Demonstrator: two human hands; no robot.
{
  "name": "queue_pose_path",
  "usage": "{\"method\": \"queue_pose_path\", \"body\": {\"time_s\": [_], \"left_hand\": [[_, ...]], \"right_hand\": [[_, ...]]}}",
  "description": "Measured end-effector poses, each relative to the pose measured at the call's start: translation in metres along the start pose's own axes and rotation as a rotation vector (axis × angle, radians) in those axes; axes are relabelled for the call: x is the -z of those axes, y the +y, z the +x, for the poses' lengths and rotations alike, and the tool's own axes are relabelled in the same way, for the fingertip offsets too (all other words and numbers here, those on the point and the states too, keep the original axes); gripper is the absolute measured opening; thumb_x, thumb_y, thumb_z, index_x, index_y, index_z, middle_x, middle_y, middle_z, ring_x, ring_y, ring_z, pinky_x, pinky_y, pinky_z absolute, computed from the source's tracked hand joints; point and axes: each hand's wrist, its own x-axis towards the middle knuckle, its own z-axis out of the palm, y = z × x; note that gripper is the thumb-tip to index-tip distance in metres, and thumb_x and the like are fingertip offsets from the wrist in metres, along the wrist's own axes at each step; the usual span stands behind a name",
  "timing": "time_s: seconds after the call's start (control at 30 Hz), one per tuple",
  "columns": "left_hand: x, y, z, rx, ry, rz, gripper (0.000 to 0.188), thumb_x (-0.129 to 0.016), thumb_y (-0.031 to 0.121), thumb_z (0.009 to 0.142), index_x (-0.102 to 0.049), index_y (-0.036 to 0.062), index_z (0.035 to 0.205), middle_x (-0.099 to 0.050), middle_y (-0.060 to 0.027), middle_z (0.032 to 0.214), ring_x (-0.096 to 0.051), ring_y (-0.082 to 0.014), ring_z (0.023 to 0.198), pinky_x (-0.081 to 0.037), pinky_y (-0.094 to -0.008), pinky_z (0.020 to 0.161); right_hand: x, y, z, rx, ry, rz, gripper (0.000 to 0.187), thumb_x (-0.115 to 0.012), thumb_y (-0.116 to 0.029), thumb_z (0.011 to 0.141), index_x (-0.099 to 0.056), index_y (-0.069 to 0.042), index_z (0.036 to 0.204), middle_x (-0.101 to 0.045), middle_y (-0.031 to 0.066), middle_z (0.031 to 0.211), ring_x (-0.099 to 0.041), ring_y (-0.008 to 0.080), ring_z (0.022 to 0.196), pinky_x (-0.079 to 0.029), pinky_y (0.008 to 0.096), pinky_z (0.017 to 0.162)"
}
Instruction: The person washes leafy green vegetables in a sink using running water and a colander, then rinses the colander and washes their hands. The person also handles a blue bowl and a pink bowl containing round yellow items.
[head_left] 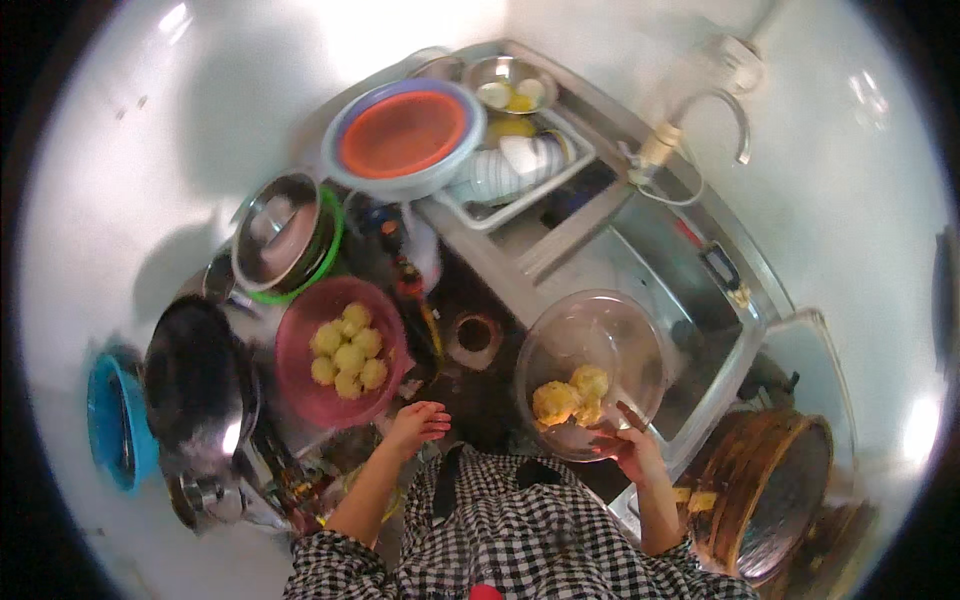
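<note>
My left hand (418, 427) hovers beside the pink basin (292, 385), fingers stretched out and holding nothing visible. Several pale yellow, rough-surfaced balls (349, 357) lie heaped in that basin. At the right, a large clear bowl (600, 325) holds a few larger, deeper golden lumps (555, 402) at its near side. Over the bowl's near right rim is my right hand (633, 447), its fingers apart and close to the lumps. Whether it touches the rim I cannot tell.
A steel sink (640, 250) with a curved faucet (738, 120) lies behind the bowl. A wooden steamer (765, 490) stands at right. At left are a black wok (195, 375) and a blue basin (108, 425). An orange basin (400, 135) and a dish tray (515, 212) stand farther back.
</note>
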Motion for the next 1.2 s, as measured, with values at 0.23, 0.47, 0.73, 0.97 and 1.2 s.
{"method": "queue_pose_path", "body": {"time_s": [0.23, 0.47, 0.73, 0.97, 1.2], "left_hand": [[0.081, -0.063, -0.064, -0.173, 0.196, -0.712, 0.043, -0.066, 0.028, 0.089, -0.051, 0.0074, 0.124, -0.058, -0.0136, 0.121, -0.056, -0.0293, 0.113, -0.046, -0.0465, 0.096], [0.096, -0.033, -0.019, -0.4, 0.385, -1.064, 0.036, -0.064, 0.021, 0.089, -0.052, 0.0069, 0.121, -0.059, -0.0099, 0.117, -0.058, -0.0298, 0.108, -0.05, -0.045, 0.091], [0.104, -0.044, -0.002, -0.424, 0.419, -1.003, 0.032, -0.054, 0.01, 0.086, -0.049, 0.0009, 0.116, -0.057, -0.0165, 0.11, -0.06, -0.0323, 0.102, -0.053, -0.0476, 0.082], [0.045, -0.139, -0.065, -0.462, 0.607, -1.143, 0.029, -0.054, 0.007, 0.085, -0.054, 0.0005, 0.113, -0.063, -0.0139, 0.102, -0.064, -0.0306, 0.093, -0.056, -0.0451, 0.078], [-0.036, -0.271, -0.17, -0.537, 0.717, -1.36, 0.075, -0.05, -0.001, 0.085, -0.019, 0.0198, 0.15, -0.066, -0.0149, 0.09, -0.068, -0.0286, 0.072, -0.057, -0.0436, 0.06]], "right_hand": [[-0.078, 0.002, 0.024, -0.114, 0.044, -0.172, 0.061, -0.043, -0.001, 0.084, -0.032, -0.007, 0.144, -0.06, 0.0313, 0.115, -0.065, 0.042, 0.095, -0.057, 0.0485, 0.078], [-0.106, 0.004, 0.064, -0.187, -0.029, -0.253, 0.053, -0.05, -0.004, 0.08, -0.046, -0.01, 0.133, -0.063, 0.0303, 0.103, -0.066, 0.0413, 0.091, -0.056, 0.0507, 0.078], [-0.116, 0.008, 0.104, -0.284, -0.096, -0.373, 0.06, -0.048, -0.005, 0.082, -0.036, -0.009, 0.141, -0.065, 0.0265, 0.101, -0.068, 0.0369, 0.083, -0.059, 0.0448, 0.074], [-0.156, -0.013, 0.156, -0.365, -0.43, -0.582, 0.065, -0.047, -0.007, 0.084, -0.027, -0.003, 0.146, -0.054, 0.0253, 0.129, -0.059, 0.0383, 0.112, -0.054, 0.0488, 0.091], [-0.182, 0.031, 0.184, -0.538, -0.586, -0.715, 0.063, -0.046, 0.0, 0.079, -0.038, -0.002, 0.142, -0.049, 0.017, 0.136, -0.053, 0.0347, 0.12, -0.048, 0.051, 0.098]]}}
